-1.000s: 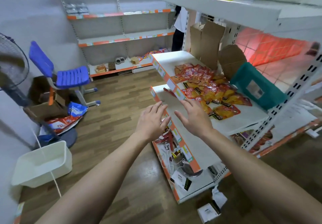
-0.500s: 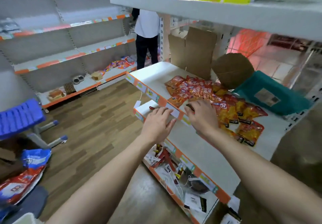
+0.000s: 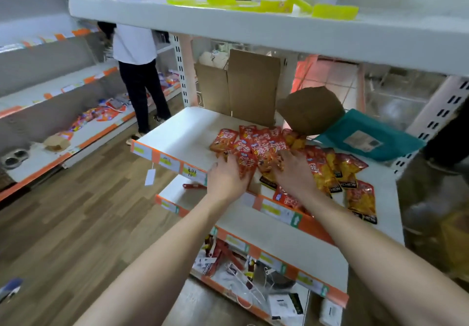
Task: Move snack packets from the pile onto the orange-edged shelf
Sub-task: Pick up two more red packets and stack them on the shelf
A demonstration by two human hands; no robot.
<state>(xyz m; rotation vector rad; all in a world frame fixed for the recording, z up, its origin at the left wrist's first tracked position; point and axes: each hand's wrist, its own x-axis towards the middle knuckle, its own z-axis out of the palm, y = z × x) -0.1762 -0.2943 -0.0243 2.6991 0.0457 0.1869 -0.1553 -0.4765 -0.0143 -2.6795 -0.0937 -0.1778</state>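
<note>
Red + orange shiny snack packets point(image 3: 264, 145): big pile, lying flat on the white metal shelf w/ orange front edge point(image 3: 182, 133), from the middle over to the right side.
L hand point(image 3: 227, 177): palm down, fingers stretched out flat on red packs at the near-left side of the pile; not wrapped round any.
R hand point(image 3: 295, 173): just beside L hand, palm down, fingertips bent down into the packs; can't tell if it holds one.
Back of shelf: brown cardboard sheets point(image 3: 253, 84) stand up behind the pile; teal flat bag point(image 3: 368, 135) lies to the right.
Up top: yellow-green plastic strips point(image 3: 335, 10) on the higher white shelf.
Far left: person in white top point(image 3: 134, 41) stands on the wood floor point(image 3: 76, 224).
</note>
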